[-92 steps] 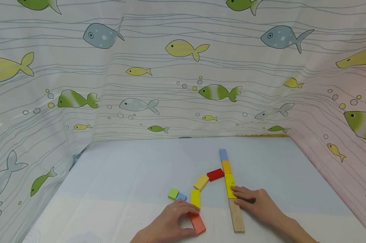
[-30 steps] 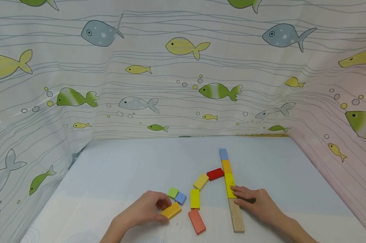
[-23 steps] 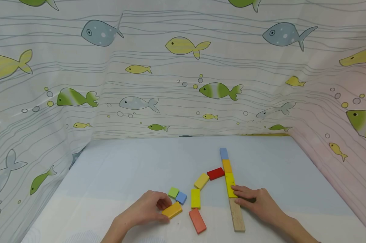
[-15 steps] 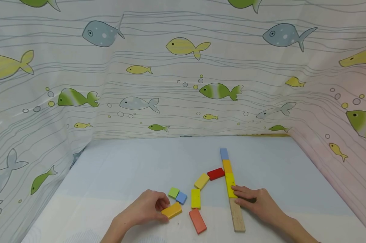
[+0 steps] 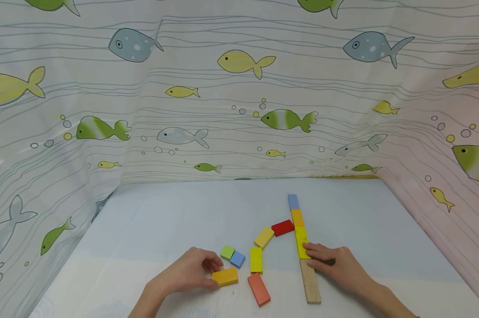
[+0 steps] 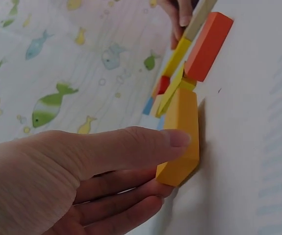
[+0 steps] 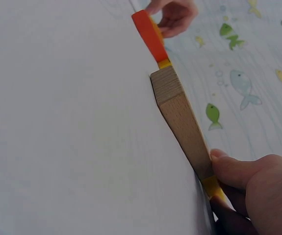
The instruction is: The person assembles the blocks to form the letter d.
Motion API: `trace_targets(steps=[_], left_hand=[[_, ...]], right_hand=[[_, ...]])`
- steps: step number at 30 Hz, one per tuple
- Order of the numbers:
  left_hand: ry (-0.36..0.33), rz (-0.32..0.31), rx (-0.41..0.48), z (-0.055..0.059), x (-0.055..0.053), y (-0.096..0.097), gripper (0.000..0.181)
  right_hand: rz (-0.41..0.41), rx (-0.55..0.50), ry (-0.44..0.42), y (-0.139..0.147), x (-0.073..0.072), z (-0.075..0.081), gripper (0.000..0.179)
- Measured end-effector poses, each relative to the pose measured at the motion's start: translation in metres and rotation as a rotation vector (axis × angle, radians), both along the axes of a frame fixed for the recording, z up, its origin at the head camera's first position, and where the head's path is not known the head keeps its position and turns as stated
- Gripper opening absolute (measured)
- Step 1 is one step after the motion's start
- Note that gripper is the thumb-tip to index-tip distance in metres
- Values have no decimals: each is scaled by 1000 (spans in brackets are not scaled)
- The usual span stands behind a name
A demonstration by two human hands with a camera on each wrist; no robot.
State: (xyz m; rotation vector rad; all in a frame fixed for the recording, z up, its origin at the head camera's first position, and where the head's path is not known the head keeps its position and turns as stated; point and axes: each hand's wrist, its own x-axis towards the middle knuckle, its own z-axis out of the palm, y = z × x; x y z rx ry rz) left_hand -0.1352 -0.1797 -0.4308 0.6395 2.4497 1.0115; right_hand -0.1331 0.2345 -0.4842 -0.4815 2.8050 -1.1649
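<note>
My left hand (image 5: 191,270) pinches an orange-yellow block (image 5: 225,277); the left wrist view shows the thumb on one face of it and fingers behind. My right hand (image 5: 343,267) rests its fingertips on a long yellow block (image 5: 301,240), thumb against the edge of a bare wooden block (image 5: 310,282). These two stand in a straight row with an orange block (image 5: 297,218) and a blue block (image 5: 293,202). A curve branches left from the row: a red block (image 5: 282,228), a pale yellow block (image 5: 264,237), a yellow block (image 5: 256,260) and a salmon-red block (image 5: 259,289).
A small green block (image 5: 227,252) and a small blue block (image 5: 237,259) lie corner to corner just beyond the left hand's block. Pale cloth covers the table (image 5: 176,212). A fish-print curtain (image 5: 239,132) encloses its back and sides.
My left hand has left the salmon-red block, moved left and taken hold of the orange-yellow block, which has since turned slightly. The right hand stays where it was.
</note>
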Motion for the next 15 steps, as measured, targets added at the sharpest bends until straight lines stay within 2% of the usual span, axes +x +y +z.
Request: trace_targets(steps=[9, 15], left_hand=[[14, -18, 53, 3, 0, -1, 35], [12, -24, 118, 0, 2, 4, 34]], right_hand=[[-5, -1, -3, 0, 1, 0, 49], [-4, 0, 0, 0, 0, 0, 49]])
